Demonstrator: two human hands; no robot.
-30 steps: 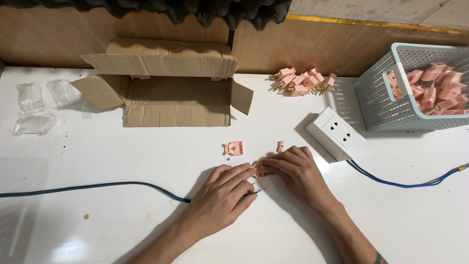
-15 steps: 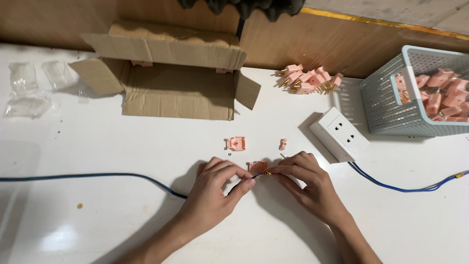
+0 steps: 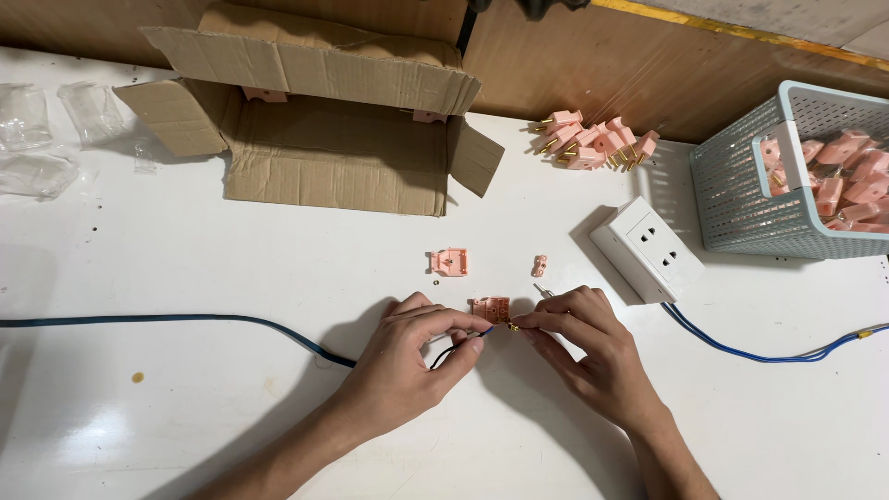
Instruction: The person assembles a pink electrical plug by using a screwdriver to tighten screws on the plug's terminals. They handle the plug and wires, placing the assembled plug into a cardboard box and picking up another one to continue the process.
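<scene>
Your head-worn camera looks steeply down and forward over the white surface (image 3: 185,407), close enough that your forearms enter from the bottom edge. The far wooden wall (image 3: 574,65) runs along the top of the frame. This single view covers the whole scene alone.

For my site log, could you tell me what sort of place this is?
Probably a small assembly bench for electrical plugs: pink plugs piled by the wall, more in a basket, and a socket block on a white table.

Both forearms bare, no sleeves or rings.
</scene>
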